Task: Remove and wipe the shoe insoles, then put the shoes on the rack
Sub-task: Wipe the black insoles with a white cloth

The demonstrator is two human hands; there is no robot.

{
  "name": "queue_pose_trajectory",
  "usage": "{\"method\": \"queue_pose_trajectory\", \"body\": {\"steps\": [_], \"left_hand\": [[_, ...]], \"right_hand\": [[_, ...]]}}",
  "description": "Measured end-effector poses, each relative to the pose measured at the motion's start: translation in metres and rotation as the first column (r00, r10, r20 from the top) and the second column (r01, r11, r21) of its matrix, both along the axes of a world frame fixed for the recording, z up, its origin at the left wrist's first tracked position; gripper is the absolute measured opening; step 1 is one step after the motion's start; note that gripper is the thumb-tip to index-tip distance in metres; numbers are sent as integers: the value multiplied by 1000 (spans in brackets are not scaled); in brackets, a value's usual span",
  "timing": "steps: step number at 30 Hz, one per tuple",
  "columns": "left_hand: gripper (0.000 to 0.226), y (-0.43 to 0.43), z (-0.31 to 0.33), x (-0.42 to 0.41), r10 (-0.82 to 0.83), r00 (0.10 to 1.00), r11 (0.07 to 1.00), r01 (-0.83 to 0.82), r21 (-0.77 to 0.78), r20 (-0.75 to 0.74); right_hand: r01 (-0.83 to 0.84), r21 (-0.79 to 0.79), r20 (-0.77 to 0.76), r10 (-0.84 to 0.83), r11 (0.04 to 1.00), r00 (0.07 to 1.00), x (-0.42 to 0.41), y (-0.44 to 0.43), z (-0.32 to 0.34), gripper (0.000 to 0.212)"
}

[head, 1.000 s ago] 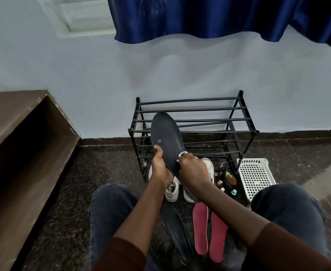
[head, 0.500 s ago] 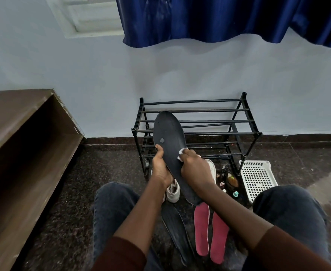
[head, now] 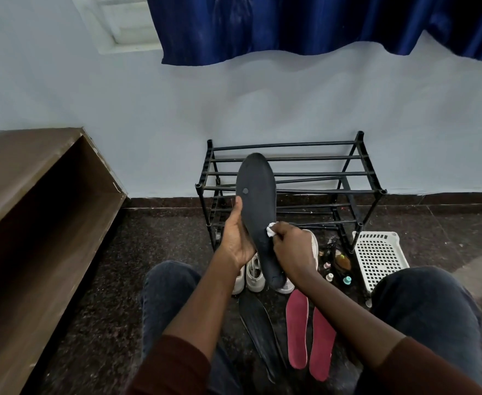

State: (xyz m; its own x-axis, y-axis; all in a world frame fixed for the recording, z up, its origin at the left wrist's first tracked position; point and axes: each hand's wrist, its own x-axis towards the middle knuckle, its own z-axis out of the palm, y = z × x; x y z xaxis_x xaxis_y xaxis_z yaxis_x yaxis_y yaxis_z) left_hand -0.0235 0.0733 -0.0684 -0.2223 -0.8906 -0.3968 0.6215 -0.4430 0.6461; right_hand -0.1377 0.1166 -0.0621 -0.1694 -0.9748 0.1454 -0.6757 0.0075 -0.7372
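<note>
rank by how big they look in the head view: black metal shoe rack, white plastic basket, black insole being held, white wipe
1. black metal shoe rack
2. black insole, though held nearer the camera, so unsure against the basket
3. white plastic basket
4. white wipe

The long black insole point(head: 258, 206) looks matt and faintly grainy, like foam or rubber. The small white wad point(head: 271, 230) seems soft cloth or tissue. The black tubular rack point(head: 291, 173) has a dull sheen. The white perforated basket point(head: 379, 259) is smooth plastic. The blue curtain point(head: 305, 22) is glossy satin; the speckled dark floor point(head: 154, 240) polished stone.
</note>
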Motion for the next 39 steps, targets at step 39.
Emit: {"method": "queue_pose_trajectory", "body": {"steps": [39], "left_hand": [[69, -3, -20, -7, 23, 985, 996, -9, 84, -171]], "right_hand": [[-514, -95, -423, 433, 852, 796, 7, 8, -23, 36]]}}
